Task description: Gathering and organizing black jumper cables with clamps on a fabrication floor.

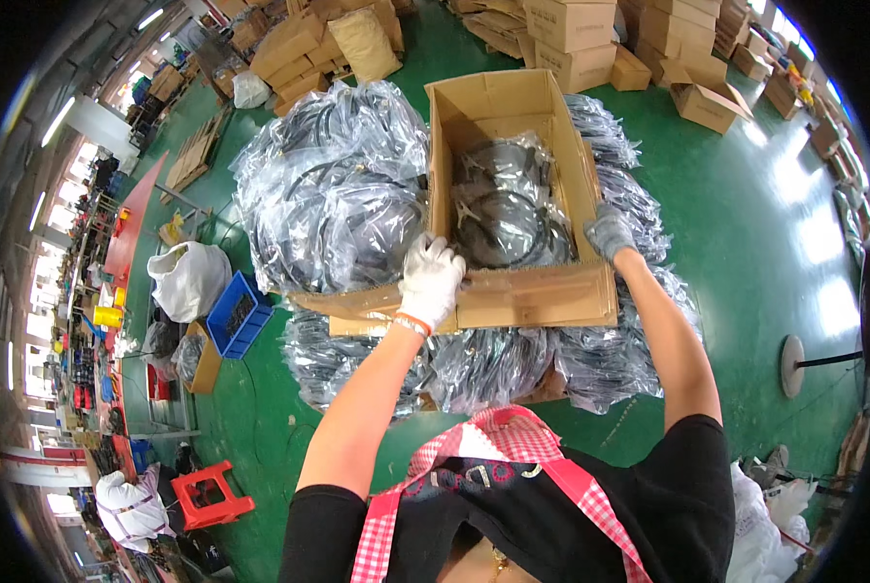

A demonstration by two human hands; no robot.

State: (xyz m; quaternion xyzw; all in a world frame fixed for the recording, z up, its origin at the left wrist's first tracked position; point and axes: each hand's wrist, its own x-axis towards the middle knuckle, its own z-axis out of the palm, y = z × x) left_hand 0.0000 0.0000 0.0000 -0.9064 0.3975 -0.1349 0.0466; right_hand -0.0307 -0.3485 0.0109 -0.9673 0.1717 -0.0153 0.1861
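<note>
An open cardboard box [580, 175] sits on a pile of clear plastic bags, its flaps raised. Inside it lie bagged black coils [508, 219], perhaps cables or hoses; I cannot tell which. My left hand [432, 277], in a white glove, is closed over the box's near left corner. In a grey glove, my right hand [610, 233] grips the right wall near the front. To the left of the box, a large heap of bagged coils [333, 194] rises beside my left hand. More bagged coils [488, 369] lie underneath, toward me.
A blue crate [238, 316] and a white sack [190, 280] stand on the green floor at left. Nearer is a red stool [211, 496], beside a seated person [132, 510]. Cardboard cartons [571, 44] are stacked at the back. A round-based stand [792, 366] is at right.
</note>
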